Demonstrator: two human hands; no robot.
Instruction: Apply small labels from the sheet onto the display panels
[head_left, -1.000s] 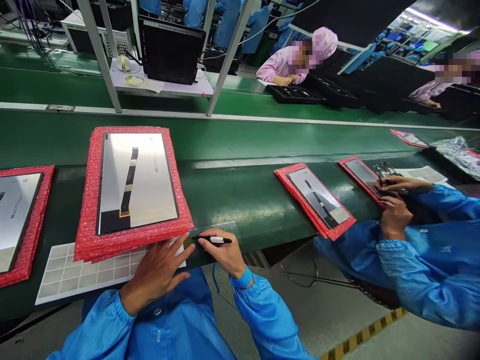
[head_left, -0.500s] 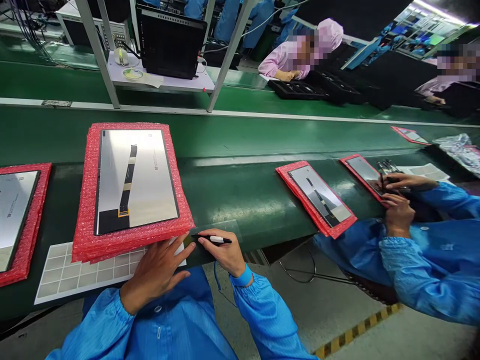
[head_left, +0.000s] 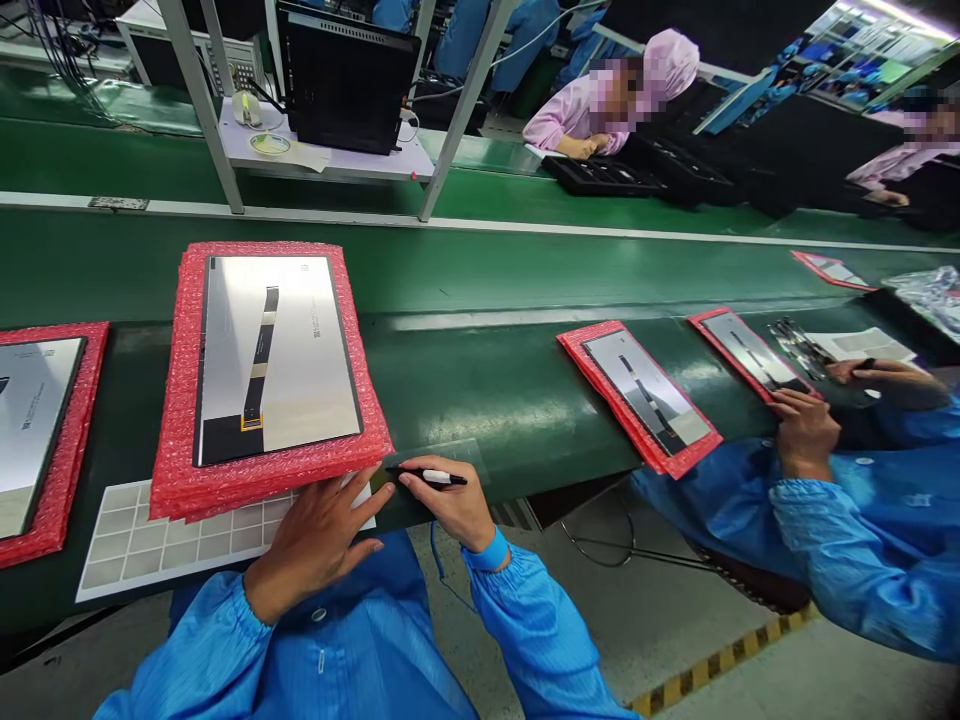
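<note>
My right hand (head_left: 448,500) grips a black marker pen (head_left: 448,478) with a white band, held nearly level near the table's front edge. My left hand (head_left: 324,535) has its fingers spread, resting at the front edge of a stack of red bubble-wrap sheets (head_left: 367,395); some fingertips are hidden by the stack. On top of that stack lies a silvery display panel (head_left: 307,350) with a dark flex cable (head_left: 260,370). A white sheet of blank grid labels (head_left: 161,550) sticks out from under the stack, beside my left hand.
Another panel (head_left: 37,440) on red wrap lies at the left edge. To the right, a wrapped panel (head_left: 645,385) lies on the green bench (head_left: 465,380). A co-worker's hand (head_left: 806,432) touches a further panel (head_left: 739,340). A monitor (head_left: 345,80) stands on a shelf behind.
The co-worker's far hand has drawn back to the right from the panel. My hands, the pen and the stack hold nearly the same places; the view has shifted slightly.
</note>
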